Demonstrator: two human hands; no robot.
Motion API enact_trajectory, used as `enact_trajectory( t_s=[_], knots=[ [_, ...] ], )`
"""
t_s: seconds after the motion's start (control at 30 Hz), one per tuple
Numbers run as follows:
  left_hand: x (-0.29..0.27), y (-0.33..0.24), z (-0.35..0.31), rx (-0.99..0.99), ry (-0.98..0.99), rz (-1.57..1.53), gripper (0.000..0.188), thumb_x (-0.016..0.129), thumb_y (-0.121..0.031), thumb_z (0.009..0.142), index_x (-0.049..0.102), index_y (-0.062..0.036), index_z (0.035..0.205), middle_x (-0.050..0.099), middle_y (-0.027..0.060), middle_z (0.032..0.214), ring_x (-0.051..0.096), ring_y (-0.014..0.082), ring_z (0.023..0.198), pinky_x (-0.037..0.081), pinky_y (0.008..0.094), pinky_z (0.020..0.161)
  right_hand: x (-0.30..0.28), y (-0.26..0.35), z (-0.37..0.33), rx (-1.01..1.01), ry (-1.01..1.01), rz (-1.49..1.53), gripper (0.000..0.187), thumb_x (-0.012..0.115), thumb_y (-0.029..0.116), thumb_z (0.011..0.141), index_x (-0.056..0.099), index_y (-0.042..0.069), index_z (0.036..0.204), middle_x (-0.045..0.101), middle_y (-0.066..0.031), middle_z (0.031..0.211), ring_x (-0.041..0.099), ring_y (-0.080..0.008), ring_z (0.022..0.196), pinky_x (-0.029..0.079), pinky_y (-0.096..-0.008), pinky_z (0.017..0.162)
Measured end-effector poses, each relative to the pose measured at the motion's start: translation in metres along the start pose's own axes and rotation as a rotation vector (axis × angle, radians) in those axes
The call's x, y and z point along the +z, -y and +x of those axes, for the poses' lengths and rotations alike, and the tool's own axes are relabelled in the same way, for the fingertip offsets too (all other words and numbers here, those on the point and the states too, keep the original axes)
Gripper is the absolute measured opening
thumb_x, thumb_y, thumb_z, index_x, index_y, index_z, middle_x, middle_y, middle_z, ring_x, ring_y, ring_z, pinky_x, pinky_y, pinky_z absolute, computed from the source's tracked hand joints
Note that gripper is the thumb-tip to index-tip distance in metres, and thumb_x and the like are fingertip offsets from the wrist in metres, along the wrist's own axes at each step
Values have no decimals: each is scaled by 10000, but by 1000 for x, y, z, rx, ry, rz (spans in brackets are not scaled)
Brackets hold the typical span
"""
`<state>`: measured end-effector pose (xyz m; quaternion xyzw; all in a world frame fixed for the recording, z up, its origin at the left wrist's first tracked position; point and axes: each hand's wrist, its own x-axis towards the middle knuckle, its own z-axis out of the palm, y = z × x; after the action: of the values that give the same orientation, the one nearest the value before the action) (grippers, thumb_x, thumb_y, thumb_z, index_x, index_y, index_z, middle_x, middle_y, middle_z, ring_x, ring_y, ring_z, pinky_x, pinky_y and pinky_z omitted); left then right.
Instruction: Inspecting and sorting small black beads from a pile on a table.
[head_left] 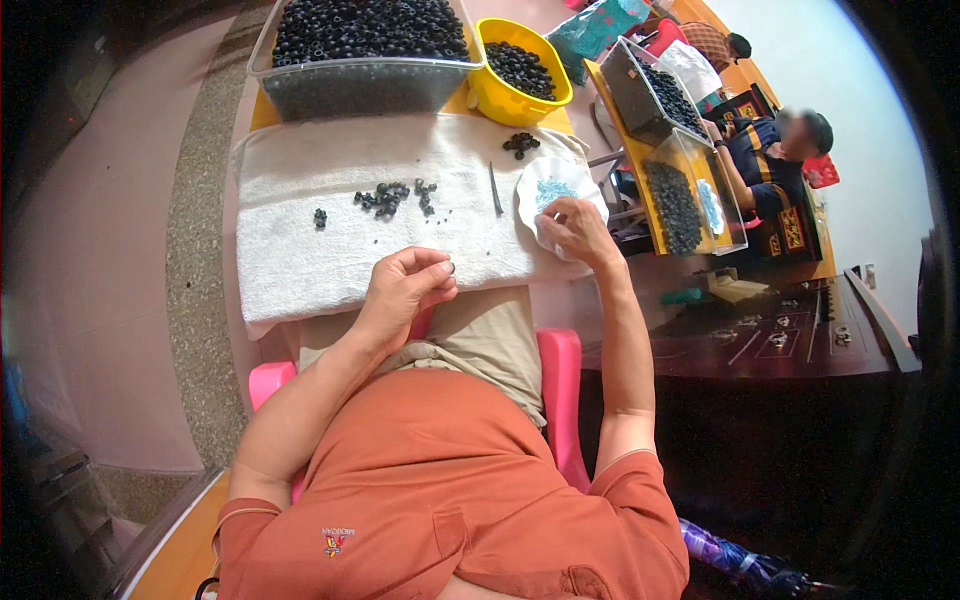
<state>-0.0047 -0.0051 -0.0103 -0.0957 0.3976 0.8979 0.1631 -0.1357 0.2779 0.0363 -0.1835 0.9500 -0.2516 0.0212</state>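
While the left hand [400, 285] pinches a small dark piece [450, 268] between thumb and forefinger over the near edge of the towel [300, 265], the right hand [580, 230] reaches into the white dish [527, 188] at the towel's right edge. Its fingertips are bunched at the near side of the blue bits [554, 188]; whether they grip one cannot be told. Black rings [385, 198] lie loose across the towel's middle, a small cluster [320, 217] sits toward its left edge, and a heaped pile [521, 145] rests near its far right corner. Just left of the dish lies a slim dark tool [495, 190]. Beyond the far edge stand a clear box [365, 92] and a yellow tub [492, 105], both holding more black rings.

For good handling, the left pinch should probably stay light and near the rim of the dark piece, so that its face is not covered. The right fingertips would do best to take one blue bit at a time, lifting it clear of the dish's raised edge. Working above the towel seems wise, since its soft cloth should stop a dropped bit from rolling off.
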Motion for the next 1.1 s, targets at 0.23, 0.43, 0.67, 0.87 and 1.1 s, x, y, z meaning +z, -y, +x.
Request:
enact_trajectory(
  t_s=[0.23, 0.43, 0.67, 0.87, 1.1],
  knots=[
    [-1, 3, 2, 9, 8, 14, 110, 653, -96, 921, 636, -24, 1001, 657, 48, 847, 652, 123, 762, 583, 264, 715, 8, -9, 7, -61, -70, -81, 204, 666, 155, 751, 699, -41, 798, 670, -179, 679, 662, -238, 618, 519, -336, 623],
    [-3, 3, 2, 17, 17, 2, 107, 653, -99, 922, 635, -27, 1000, 661, 50, 847, 657, 129, 755, 582, 263, 706, 5, -6, 6, -30, -25, -114, 198, 654, 152, 754, 699, -36, 799, 674, -177, 683, 670, -251, 628, 522, -339, 630],
    [-3, 2, 2, 15, 18, 2, 117, 653, -102, 923, 627, -28, 1010, 662, 55, 845, 658, 134, 749, 578, 266, 700, 2, 3, -20, -54, 19, -50, 134, 592, 92, 820, 695, 9, 840, 661, -182, 837, 657, -337, 789, 509, -390, 730],
    [-2, 3, 3, 9, 7, 2, 116, 652, -96, 921, 624, -26, 1009, 660, 57, 843, 658, 137, 753, 580, 271, 706, 13, 6, -40, -201, -108, -157, 107, 622, 92, 862, 690, 22, 909, 661, -156, 906, 633, -333, 879, 500, -393, 779],
    [-1, 3, 2, 12, 8, -2, 111, 650, -94, 921, 626, -30, 1008, 661, 54, 845, 657, 130, 758, 580, 271, 703, 26, 19, -51, -332, -249, -346, 88, 629, 62, 847, 665, 21, 915, 647, -133, 890, 604, -328, 863, 501, -407, 753]
  ],
)
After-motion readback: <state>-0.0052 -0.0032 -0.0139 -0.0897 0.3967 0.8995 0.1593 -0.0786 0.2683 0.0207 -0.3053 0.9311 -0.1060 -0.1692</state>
